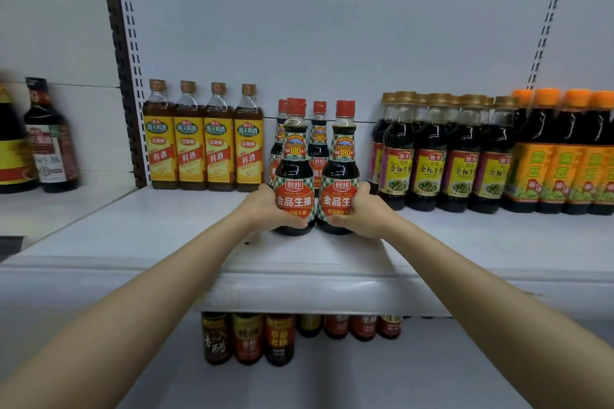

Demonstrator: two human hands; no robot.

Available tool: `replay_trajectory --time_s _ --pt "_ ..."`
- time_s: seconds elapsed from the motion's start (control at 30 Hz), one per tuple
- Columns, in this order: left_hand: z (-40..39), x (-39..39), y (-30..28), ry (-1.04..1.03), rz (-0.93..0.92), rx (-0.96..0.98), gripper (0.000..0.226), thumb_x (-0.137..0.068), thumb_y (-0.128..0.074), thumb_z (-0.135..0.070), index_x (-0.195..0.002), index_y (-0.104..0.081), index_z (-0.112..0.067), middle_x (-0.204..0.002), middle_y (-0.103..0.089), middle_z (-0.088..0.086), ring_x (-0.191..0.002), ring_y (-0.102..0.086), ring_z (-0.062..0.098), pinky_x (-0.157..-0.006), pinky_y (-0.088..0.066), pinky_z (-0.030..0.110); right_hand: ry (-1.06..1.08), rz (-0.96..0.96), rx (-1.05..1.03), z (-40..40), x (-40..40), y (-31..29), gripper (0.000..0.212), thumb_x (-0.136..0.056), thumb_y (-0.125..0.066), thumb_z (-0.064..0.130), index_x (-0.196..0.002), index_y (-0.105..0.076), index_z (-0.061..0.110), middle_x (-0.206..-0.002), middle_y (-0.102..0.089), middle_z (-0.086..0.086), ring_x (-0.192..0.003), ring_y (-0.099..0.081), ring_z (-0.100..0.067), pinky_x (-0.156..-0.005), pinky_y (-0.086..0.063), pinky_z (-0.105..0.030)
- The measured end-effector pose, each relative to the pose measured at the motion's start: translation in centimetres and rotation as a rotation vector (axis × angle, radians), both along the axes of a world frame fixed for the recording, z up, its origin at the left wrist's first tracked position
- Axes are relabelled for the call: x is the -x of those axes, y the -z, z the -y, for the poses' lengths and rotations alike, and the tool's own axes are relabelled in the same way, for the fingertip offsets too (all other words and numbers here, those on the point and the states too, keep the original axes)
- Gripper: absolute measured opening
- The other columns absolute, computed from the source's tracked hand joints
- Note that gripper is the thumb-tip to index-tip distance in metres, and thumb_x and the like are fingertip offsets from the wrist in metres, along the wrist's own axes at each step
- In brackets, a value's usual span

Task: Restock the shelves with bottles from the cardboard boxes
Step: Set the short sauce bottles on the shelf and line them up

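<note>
Two dark soy sauce bottles with red caps stand upright side by side on the white shelf. My left hand grips the left bottle low on its body. My right hand grips the right bottle the same way. Two more red-capped bottles of the same kind stand directly behind them, near the back panel. No cardboard box is in view.
Yellow-labelled cooking wine bottles line the back left. Dark bottles with gold caps and orange caps fill the right. More bottles stand on the shelf below, and two blurred ones on the neighbouring unit at left.
</note>
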State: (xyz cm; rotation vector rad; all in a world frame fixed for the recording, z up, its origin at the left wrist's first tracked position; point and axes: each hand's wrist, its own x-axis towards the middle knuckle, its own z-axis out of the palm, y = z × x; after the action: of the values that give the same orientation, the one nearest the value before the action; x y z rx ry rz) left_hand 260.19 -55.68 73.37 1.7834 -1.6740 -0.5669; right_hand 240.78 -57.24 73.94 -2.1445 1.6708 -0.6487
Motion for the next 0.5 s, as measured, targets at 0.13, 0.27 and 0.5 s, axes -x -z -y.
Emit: replay_trajectory --time_s 0.13,0.27,0.5 --pt "-0.4 0.2 0.1 0.007 -0.022 0.002 0.081 -0.074 -0.08 -0.033 -0.14 -0.035 -0.015 -0.138 -0.05 0.005 -0.124 -0.049 0.023 -0.1 -0.04 0.033 0.013 0.027 0.0 0.6 -0.6 0.1 0.08 -0.084 -0.07 0.041 -0.135 -0.019 0.007 -0.132 -0.052 -0.011 -0.116 -0.054 -0.029 -0.097 -0.047 -0.043" --pt "0.1 -0.2 0.3 -0.048 0.002 -0.003 0.088 -0.074 -0.078 -0.039 -0.142 -0.03 -0.011 -0.141 -0.046 0.007 -0.127 -0.047 0.025 -0.101 -0.04 0.035 0.025 0.016 0.004 1.0 -1.2 0.2 0.078 -0.086 -0.067 0.042 -0.137 -0.02 0.006 -0.135 -0.05 -0.014 -0.119 -0.053 -0.031 -0.098 -0.046 -0.042" --pt "2.0 -1.2 -0.1 -0.09 0.083 0.006 0.074 -0.075 -0.078 -0.04 -0.135 -0.044 -0.014 -0.133 -0.055 0.006 -0.12 -0.053 0.024 -0.097 -0.043 0.033 0.05 -0.023 0.003 2.4 -2.7 0.2 0.077 -0.086 -0.066 0.045 -0.136 -0.021 0.006 -0.132 -0.052 -0.013 -0.116 -0.054 -0.031 -0.095 -0.047 -0.043"
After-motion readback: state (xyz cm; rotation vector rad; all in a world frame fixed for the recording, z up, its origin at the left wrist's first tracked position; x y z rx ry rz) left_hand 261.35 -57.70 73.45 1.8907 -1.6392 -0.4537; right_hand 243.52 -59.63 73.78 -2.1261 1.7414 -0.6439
